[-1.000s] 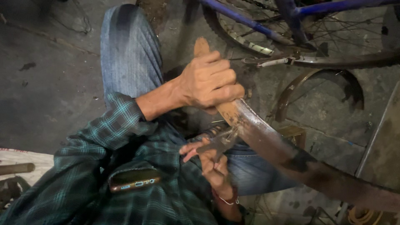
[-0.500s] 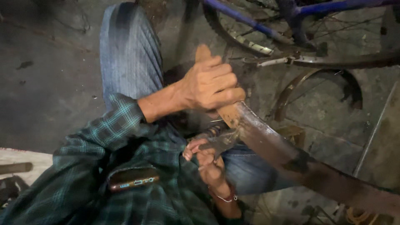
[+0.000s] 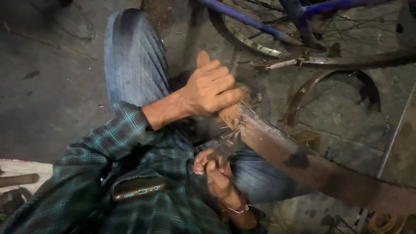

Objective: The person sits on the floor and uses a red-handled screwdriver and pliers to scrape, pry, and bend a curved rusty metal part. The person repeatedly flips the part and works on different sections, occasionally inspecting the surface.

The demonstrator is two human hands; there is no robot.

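Note:
My left hand (image 3: 212, 89) is closed around the near end of a long, rusty curved mudguard (image 3: 294, 158), which runs down to the lower right. The mudguard's tip (image 3: 203, 58) sticks out above my fist. Below it, my right hand (image 3: 216, 175), with a thin bracelet on the wrist, grips a dark metal tool that looks like pliers (image 3: 225, 147). The tool's jaws sit at the mudguard's lower edge, just under my left hand. Both hands are over my lap, between my jeans-clad legs.
A bicycle with a blue frame (image 3: 255, 21) and a spoked wheel (image 3: 346, 26) stands at the top right. A second curved mudguard (image 3: 329, 84) lies on the stone floor. A phone (image 3: 138, 190) sits in my shirt pocket. A wooden handle (image 3: 17, 180) lies at the left edge.
My left hand keeps its hold on the mudguard end. My right hand with the tool has shifted slightly under the mudguard's edge.

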